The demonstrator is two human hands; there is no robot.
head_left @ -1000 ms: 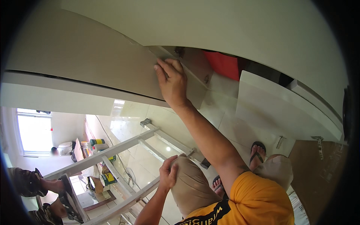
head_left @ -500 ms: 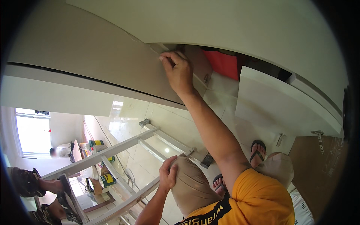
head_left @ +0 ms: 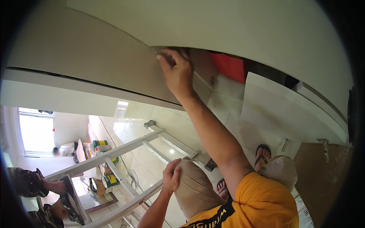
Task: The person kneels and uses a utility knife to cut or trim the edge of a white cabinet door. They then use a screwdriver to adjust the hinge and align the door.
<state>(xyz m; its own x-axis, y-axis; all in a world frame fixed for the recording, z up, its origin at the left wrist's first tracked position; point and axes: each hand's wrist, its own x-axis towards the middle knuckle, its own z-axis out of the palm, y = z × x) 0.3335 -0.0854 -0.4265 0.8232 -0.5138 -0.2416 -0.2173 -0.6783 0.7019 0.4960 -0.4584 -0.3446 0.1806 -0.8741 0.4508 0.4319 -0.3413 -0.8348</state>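
Observation:
My right hand (head_left: 178,76) is raised to a beige cabinet panel (head_left: 95,57), where it meets the edge of a pale overhanging panel (head_left: 235,26). Its thumb and forefinger pinch together beside a thin light strip (head_left: 154,49) on that edge. Whatever lies between the fingertips is too small to make out, and the other fingers curl partly out of sight behind the edge. Low in front of me, my left hand (head_left: 172,175) rests on my bent left knee (head_left: 195,182), with thumb apart and no object in it.
A pale ladder (head_left: 129,148) stands at the left, with another person's sandalled foot (head_left: 68,197) on it. Beyond are paint cans (head_left: 110,181) and a person (head_left: 68,149) near a window. A hinged door (head_left: 289,106) hangs at the right, near a red item (head_left: 228,66) inside the cabinet.
My right hand has shifted slightly left along the panel edge, its thumb and forefinger still together. The view has tilted a little. My left hand stays on the knee.

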